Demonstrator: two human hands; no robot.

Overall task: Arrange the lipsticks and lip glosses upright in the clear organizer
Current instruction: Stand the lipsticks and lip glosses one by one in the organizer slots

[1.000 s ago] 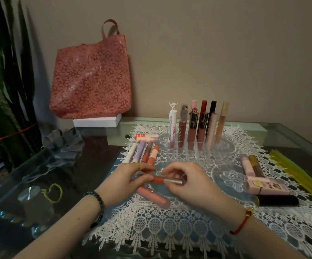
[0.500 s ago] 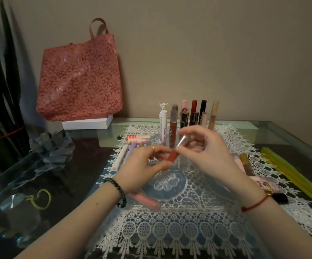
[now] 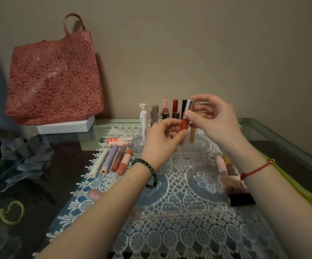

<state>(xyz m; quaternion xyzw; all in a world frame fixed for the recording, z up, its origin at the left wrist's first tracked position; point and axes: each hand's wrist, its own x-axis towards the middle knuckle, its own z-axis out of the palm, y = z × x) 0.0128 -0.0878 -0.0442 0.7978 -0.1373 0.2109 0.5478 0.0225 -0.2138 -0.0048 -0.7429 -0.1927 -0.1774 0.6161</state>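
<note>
Loose tubes (image 3: 114, 159): four lie flat on the lace mat (image 3: 170, 221), left of the organizer.
Left hand (image 3: 159, 144): thumb and fingers pinch the gloss's red lower barrel.
Lip gloss (image 3: 184, 125): near upright, silver cap on top, held just above the clear organizer (image 3: 175, 154).
Right hand (image 3: 215, 118): fingertips pinch the silver cap.
Next move: probably straight down, base first, into a free slot; the exact slot can't be made out.

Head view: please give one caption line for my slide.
Left hand and right hand hold a silver-capped red lip gloss upright at the clear organizer; other tubes lie nearby.
</note>
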